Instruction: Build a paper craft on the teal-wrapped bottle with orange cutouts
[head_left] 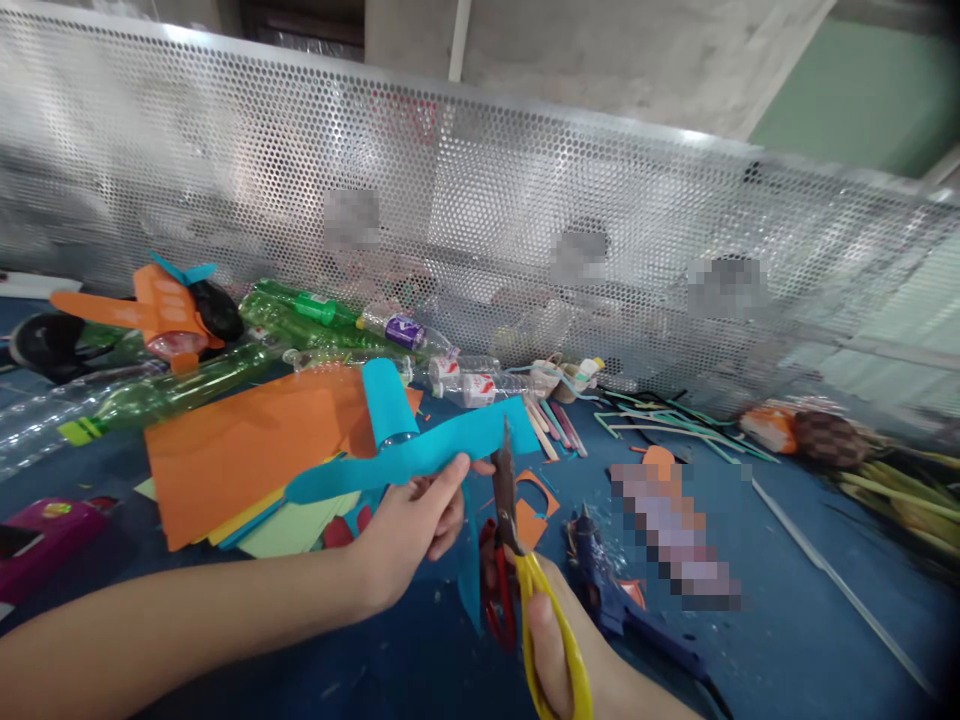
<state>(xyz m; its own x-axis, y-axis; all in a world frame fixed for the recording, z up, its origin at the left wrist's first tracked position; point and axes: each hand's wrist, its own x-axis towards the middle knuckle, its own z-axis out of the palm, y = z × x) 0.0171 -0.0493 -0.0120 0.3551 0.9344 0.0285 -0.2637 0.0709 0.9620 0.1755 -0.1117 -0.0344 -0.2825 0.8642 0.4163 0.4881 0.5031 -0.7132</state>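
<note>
Someone's left hand point(405, 525) pinched a bright blue paper strip point(442, 440), thumb on its near face, above the middle of a blue table point(405, 660). Their right hand point(550, 645) gripped yellow-handled scissors point(505, 490), blades pointing up at the strip's right end; whether the strip lay between the blades was hard to tell. A blue paper tube point(386, 398) rose just behind the strip. Orange paper point(232, 450) lay to the left, and a dark blue glue gun point(600, 580) lay on the table to the right of the scissors.

Mesh panel point(465, 180): behind the table point(802, 650)
Lime-capped bottle point(176, 392): on its side, left
Glue gun point(600, 580): dark blue, lying right of centre
Orange plane point(155, 305): far left
</note>
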